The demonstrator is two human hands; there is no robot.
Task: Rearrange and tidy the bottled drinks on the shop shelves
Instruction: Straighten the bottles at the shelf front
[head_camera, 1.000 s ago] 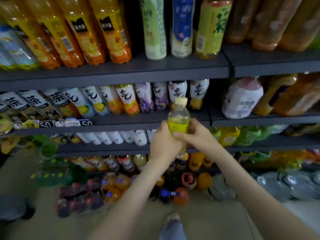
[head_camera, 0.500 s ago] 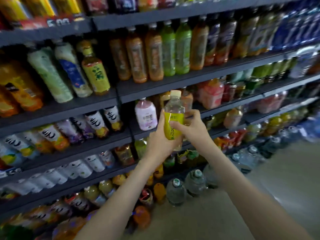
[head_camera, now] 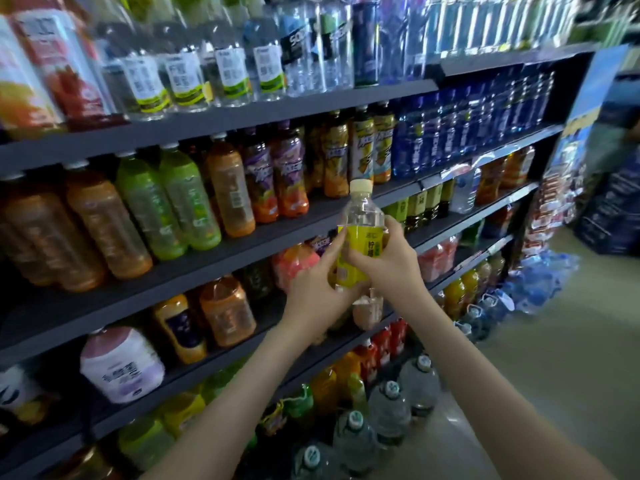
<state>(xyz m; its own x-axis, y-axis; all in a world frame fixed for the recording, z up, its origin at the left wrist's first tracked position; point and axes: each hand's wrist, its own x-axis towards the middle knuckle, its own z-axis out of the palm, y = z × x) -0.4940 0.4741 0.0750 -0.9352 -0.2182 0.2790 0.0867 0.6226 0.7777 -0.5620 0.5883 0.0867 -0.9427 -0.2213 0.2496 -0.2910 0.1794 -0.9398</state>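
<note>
In front of the middle tiers of the dark shelving (head_camera: 221, 116), the view has swung right along the aisle since a second ago. A row of clear bottles with yellow-green labels (head_camera: 187, 81) now shows on the upper tier. The yellow-labelled bottle (head_camera: 360, 237) is still upright in the air, on no shelf, carried along. The left hand (head_camera: 313, 299) curls round its lower body; the right hand (head_camera: 389, 263) wraps the label, fingers pressed together. It probably belongs with that matching row, so placing is yet to come.
</note>
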